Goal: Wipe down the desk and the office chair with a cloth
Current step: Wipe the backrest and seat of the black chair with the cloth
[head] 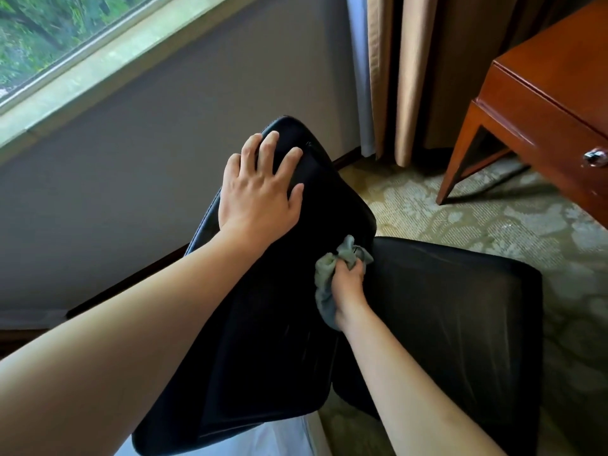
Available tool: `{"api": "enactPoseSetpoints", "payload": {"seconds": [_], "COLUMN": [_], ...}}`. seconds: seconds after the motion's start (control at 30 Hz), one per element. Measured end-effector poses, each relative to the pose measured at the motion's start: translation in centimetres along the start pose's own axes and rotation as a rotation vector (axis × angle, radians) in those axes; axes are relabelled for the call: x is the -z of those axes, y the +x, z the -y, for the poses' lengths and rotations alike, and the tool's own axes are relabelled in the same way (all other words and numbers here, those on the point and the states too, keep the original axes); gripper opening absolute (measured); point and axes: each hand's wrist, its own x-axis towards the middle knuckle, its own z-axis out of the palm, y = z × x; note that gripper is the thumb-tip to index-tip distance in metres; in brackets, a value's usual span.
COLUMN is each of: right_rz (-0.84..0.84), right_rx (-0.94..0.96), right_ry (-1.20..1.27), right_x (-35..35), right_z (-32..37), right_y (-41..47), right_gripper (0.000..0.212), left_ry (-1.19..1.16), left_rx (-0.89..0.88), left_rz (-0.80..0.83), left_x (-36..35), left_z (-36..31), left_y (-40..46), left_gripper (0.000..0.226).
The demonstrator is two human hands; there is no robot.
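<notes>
A black leather office chair (454,311) fills the middle of the view, its backrest (263,340) slanting from the lower left up to the centre. My left hand (260,192) lies flat with spread fingers on the top of the backrest. My right hand (348,284) is shut on a bunched grey-green cloth (329,274), pressed against the front of the backrest where it meets the seat. The reddish wooden desk (539,103) stands at the upper right, only its corner, one leg and a drawer with a metal knob (595,157) showing.
A grey wall with a window sill (98,77) runs along the left. Beige curtains (404,77) hang in the corner behind the chair. Patterned green carpet (477,218) lies between chair and desk. White clothing (289,439) shows at the bottom edge.
</notes>
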Motion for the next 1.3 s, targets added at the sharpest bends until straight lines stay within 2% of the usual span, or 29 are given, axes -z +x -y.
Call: {"api": "enactPoseSetpoints", "payload": {"seconds": [0.03, 0.13, 0.23, 0.33, 0.4, 0.5, 0.6, 0.67, 0.7, 0.77, 0.87, 1.0, 1.07, 1.3], "right_rz": [0.024, 0.094, 0.109, 0.056, 0.037, 0.009, -0.043, -0.059, -0.060, -0.030, 0.036, 0.081, 0.085, -0.025], "right_rx": [0.026, 0.274, 0.518, 0.642, 0.595, 0.314, 0.160, 0.047, 0.014, 0.016, 0.194, 0.499, 0.551, 0.165], "right_ry": [0.006, -0.062, -0.186, -0.259, -0.250, -0.189, -0.128, -0.056, -0.033, -0.023, -0.074, -0.215, -0.265, -0.179], "right_x": [-0.2, -2.0, -3.8, -3.7, -3.0, -1.8, -0.5, -0.5, -0.7, -1.5, -3.5, -4.6, -4.0, -1.1], "right_z": [1.2, 6.2, 9.8, 8.4, 6.0, 0.6, -3.6, -3.1, -2.3, -0.1, 3.7, 5.6, 3.7, -8.3], "right_y": [-0.1, -0.7, -1.2, -1.4, -1.4, -1.5, -2.2, -2.4, -2.3, -2.4, -3.6, -5.4, -5.7, -7.7], "right_gripper": [0.029, 0.061, 0.063, 0.060, 0.061, 0.060, 0.037, 0.019, 0.019, 0.040, 0.065, 0.065, 0.064, 0.051], "left_ry": [-0.002, -0.005, -0.032, -0.047, -0.045, -0.038, -0.024, -0.017, -0.014, -0.010, -0.021, -0.048, -0.049, -0.065], "left_rx": [0.001, 0.000, 0.005, 0.008, 0.004, -0.004, -0.013, -0.019, -0.019, -0.015, -0.013, -0.020, -0.021, -0.023], "left_rz": [-0.001, -0.012, -0.024, -0.029, -0.038, -0.034, -0.029, -0.020, -0.015, -0.011, -0.027, -0.037, -0.041, -0.034], "left_x": [0.0, 0.2, 0.2, 0.1, 0.0, -0.3, -0.3, -0.3, -0.3, -0.3, -0.1, 0.0, -0.2, -0.3], "left_z": [0.0, 0.1, 0.1, 0.2, 0.2, 0.3, 0.3, 0.1, 0.1, 0.2, 0.3, 0.4, 0.5, 0.6], "left_y": [0.0, 0.1, 0.4, 0.3, 0.2, 0.1, 0.0, 0.0, 0.0, 0.0, 0.1, 0.2, 0.0, 0.1], "left_gripper": [0.056, 0.056, 0.053, 0.051, 0.052, 0.052, 0.053, 0.053, 0.054, 0.054, 0.054, 0.053, 0.053, 0.054]}}
